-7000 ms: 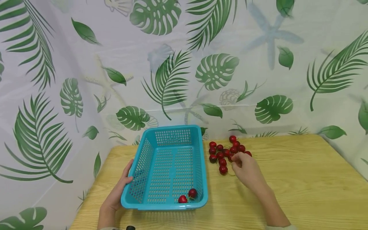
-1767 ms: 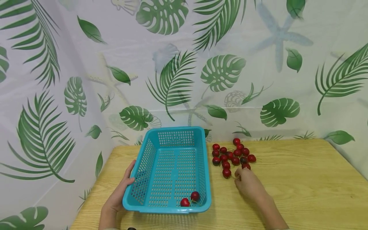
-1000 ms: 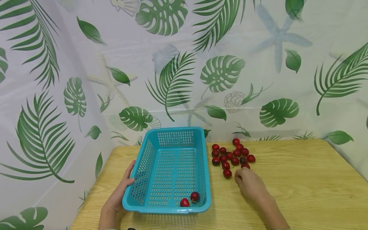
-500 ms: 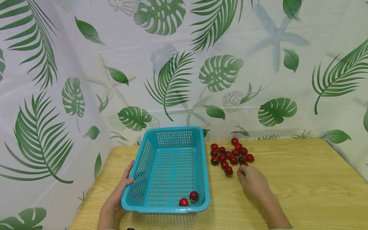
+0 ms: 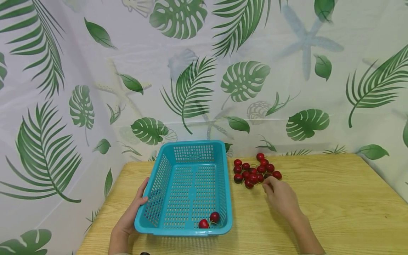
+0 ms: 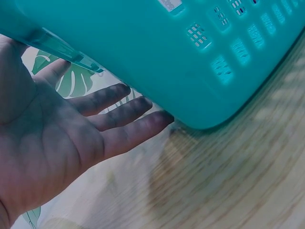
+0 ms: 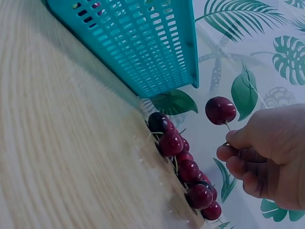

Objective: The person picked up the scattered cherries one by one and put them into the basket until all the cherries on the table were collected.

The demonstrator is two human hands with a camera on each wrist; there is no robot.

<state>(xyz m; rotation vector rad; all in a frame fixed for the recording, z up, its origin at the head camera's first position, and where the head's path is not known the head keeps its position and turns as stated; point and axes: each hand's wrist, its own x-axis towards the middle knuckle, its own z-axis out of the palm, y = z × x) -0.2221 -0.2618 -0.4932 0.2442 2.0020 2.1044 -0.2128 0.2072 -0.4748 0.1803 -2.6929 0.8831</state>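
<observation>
A blue plastic basket (image 5: 192,191) with slotted walls stands on the table, two cherries (image 5: 215,217) lying in its near right corner. My left hand (image 5: 129,214) rests against its left side; in the left wrist view its fingers (image 6: 128,129) stretch straight, tips right at the basket's lower edge. My right hand (image 5: 282,198) pinches a cherry's stem between thumb and fingertips. That dark red cherry (image 7: 220,110) stands off the tabletop in the right wrist view, stem downward toward the fingers. Beside the basket lies a cluster of cherries (image 5: 245,166), partly overlapped by the right hand.
The wood-grain table (image 5: 334,205) extends to the right of the hand. A white cloth (image 5: 197,42) printed with green leaves hangs behind the table and along its left. A small dark object (image 5: 145,253) shows at the bottom edge of the head view.
My right hand has pinched the stem of the nearest cherry and raised it off the table, so it now overlaps the cluster. Left hand and basket stay in place.
</observation>
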